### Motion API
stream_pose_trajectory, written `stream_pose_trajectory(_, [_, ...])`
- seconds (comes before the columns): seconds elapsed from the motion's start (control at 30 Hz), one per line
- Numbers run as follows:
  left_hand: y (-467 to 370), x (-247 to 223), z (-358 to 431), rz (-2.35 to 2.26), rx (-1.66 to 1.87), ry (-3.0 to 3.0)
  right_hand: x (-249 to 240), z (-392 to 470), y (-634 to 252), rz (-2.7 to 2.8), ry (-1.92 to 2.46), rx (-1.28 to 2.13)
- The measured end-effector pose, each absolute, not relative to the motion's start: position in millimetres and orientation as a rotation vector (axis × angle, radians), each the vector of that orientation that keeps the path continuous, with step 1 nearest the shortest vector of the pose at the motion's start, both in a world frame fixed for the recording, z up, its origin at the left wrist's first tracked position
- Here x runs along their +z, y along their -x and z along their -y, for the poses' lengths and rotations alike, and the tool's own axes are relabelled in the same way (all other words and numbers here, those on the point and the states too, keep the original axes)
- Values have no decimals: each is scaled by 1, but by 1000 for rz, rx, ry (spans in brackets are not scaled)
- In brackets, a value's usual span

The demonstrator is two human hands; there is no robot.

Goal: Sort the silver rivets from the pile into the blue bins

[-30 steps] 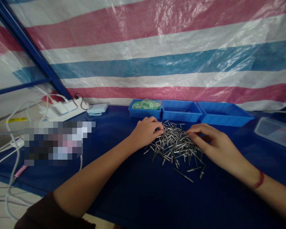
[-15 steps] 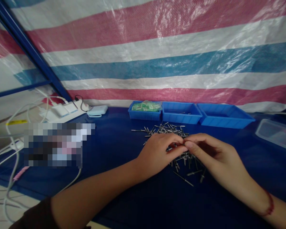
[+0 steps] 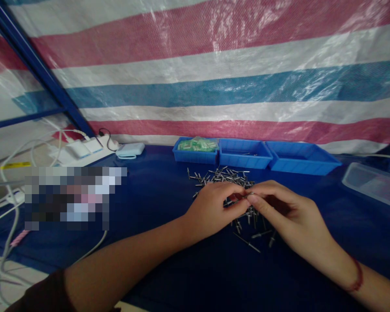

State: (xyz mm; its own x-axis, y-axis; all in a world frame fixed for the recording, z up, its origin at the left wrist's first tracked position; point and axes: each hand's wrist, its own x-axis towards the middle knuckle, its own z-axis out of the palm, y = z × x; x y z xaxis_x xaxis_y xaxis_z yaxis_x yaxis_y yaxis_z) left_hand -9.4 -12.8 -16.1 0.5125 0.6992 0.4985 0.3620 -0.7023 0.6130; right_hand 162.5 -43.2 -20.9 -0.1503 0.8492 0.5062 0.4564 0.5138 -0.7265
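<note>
A red, white and blue striped sheet (image 3: pixel 195 93) hangs across the back. Below it spreads a dark blue table (image 3: pixel 169 268), with a blue metal frame (image 3: pixel 45 65) slanting at the far left. The left hand (image 3: pixel 214 208) and the right hand (image 3: pixel 286 208) meet over the table, fingertips together.

Three blue bins stand in a row along the back: the right bin (image 3: pixel 305 167), the middle bin (image 3: pixel 243 160), with a few thin pieces inside, and the left bin (image 3: pixel 195 157), which holds green packets (image 3: pixel 198 144). A clear container (image 3: pixel 373 184) lies farther right; a white power strip (image 3: pixel 84 149) and a pale blue case (image 3: pixel 130 151) sit to the left.

Partly hidden by the hands, a pile of metal pins (image 3: pixel 227 174) lies with its long axes crossing every way. Nearer the person, one loose pin (image 3: pixel 247 242) lies slantwise, its thin end toward the far left, its thicker end toward the near right.

The smallest is a metal piece (image 3: pixel 251 194) pinched between right thumb and forefinger, above the pile. Its long axis runs roughly crosswise, toward the left fingertips; which end is which cannot be told. The left fingers curl in beside it, their grip unclear.
</note>
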Motion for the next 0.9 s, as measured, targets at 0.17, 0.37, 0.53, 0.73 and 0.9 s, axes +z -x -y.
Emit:
stream_pose_trajectory(0.17, [9, -16, 13, -878, 1038, -2327, -19, 43, -161, 1804, 1071, 498])
stream_pose_trajectory(0.37, [10, -15, 13, -881, 1130, -2296, -20, 41, -162, 1762, 1131, 564])
stream_pose_trajectory(0.53, [12, -15, 13, -904, 1171, -2311, -21, 39, -163, 1905, 1122, 506])
stream_pose_trajectory(0.73, [21, -9, 3, -1006, 1139, -2390, 2, 11, -174, 1841, 1232, 70])
stream_pose_trajectory(0.9, [49, -2, -23, -1345, 942, -2596, 11, -47, -187, 1877, 1376, -305])
